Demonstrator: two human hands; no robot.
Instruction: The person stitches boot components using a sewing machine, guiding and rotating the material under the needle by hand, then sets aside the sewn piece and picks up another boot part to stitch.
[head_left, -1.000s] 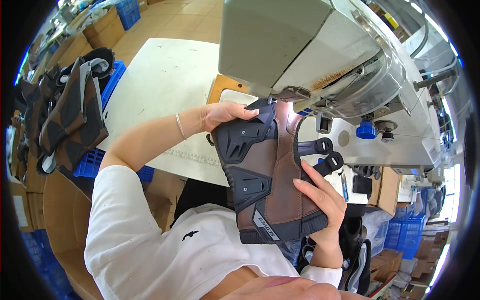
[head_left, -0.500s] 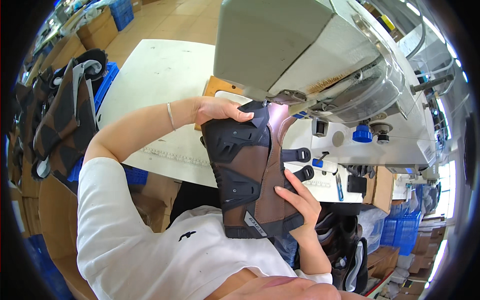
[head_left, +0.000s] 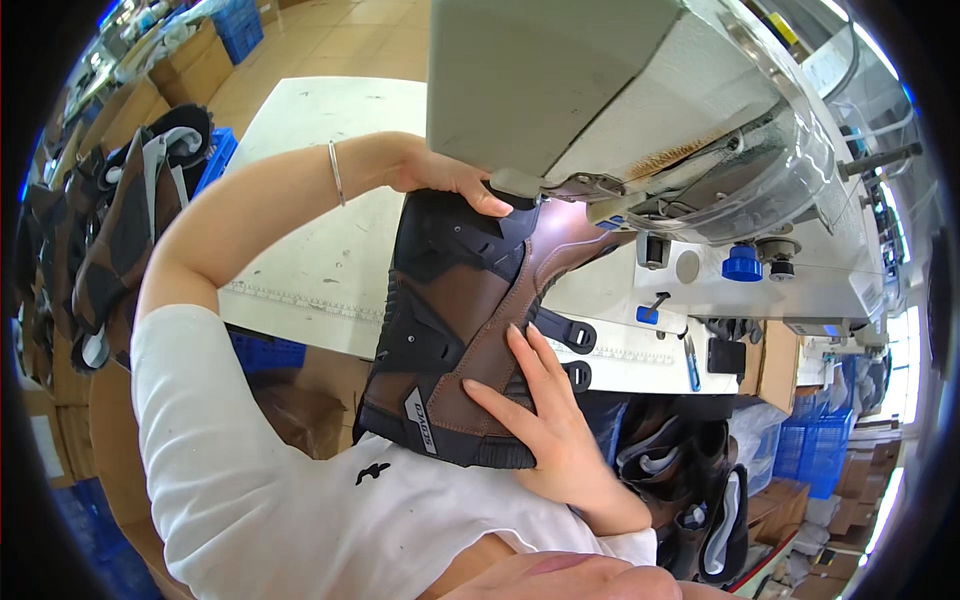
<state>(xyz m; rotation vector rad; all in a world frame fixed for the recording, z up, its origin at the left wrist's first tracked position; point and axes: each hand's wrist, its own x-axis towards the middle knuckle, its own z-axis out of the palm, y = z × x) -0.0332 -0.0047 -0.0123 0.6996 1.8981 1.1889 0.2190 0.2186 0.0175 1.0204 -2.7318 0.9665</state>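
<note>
A brown and black boot (head_left: 470, 300) with moulded black guards lies tilted under the grey-white sewing machine head (head_left: 540, 80), its sole end toward my chest. My left hand (head_left: 450, 178) grips the upper end beside the machine's needle area, thumb on the black guard. The fingers beneath are hidden. Low on the boot's right side, my right hand (head_left: 560, 430) holds it, fingers and thumb spread over the brown panel. Two black straps with buckles (head_left: 578, 336) stick out to the right. Bright light falls on the leather by the needle, which I cannot make out.
The white worktable (head_left: 320, 115) carries a ruler strip (head_left: 300, 303). At right lie a blue-handled tool (head_left: 692, 365), a black flat object (head_left: 726, 356) and a blue-and-black tool (head_left: 648, 314). More boots (head_left: 120, 260) pile up at left; others (head_left: 690, 470) stand low right near blue crates (head_left: 810, 450).
The boot has turned, its sole end swinging left and its upper end reaching further right under the machine. My right hand has moved left with it; my left forearm has risen slightly.
</note>
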